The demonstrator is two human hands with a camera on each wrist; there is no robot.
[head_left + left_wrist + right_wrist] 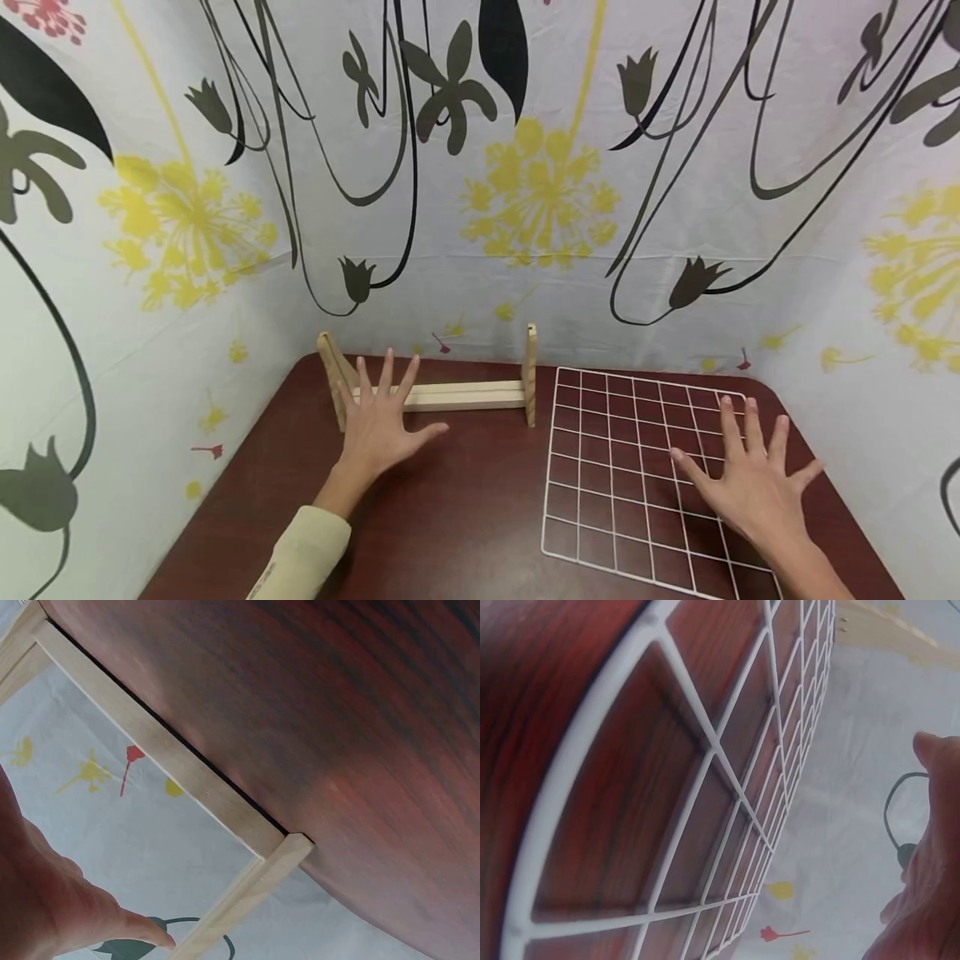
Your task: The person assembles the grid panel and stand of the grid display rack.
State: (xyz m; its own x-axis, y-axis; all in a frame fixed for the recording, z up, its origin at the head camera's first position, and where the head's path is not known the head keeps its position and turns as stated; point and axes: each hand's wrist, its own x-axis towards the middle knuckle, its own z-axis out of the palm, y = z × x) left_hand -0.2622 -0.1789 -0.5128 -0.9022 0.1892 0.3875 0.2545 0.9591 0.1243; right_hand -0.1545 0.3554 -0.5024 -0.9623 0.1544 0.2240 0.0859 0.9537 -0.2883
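Observation:
Fingers spread wide, my left hand (377, 429) hovers in front of a light wooden frame (465, 396), which has two uprights joined by a low crossbar. The hand hides part of the left upright and crossbar in the head view. In the left wrist view the crossbar (150, 735) runs diagonally, with the thumb near one upright. A white wire grid panel (637, 492) lies on the right side of the table. Above its right part my right hand (757, 492) is held with fingers spread, holding nothing. The grid's bars (705, 825) fill much of the right wrist view.
The dark red-brown table (450, 517) has rounded back corners. A white cloth (450, 208) with yellow, grey and red flower prints hangs behind it and along both sides, close to the table's edges.

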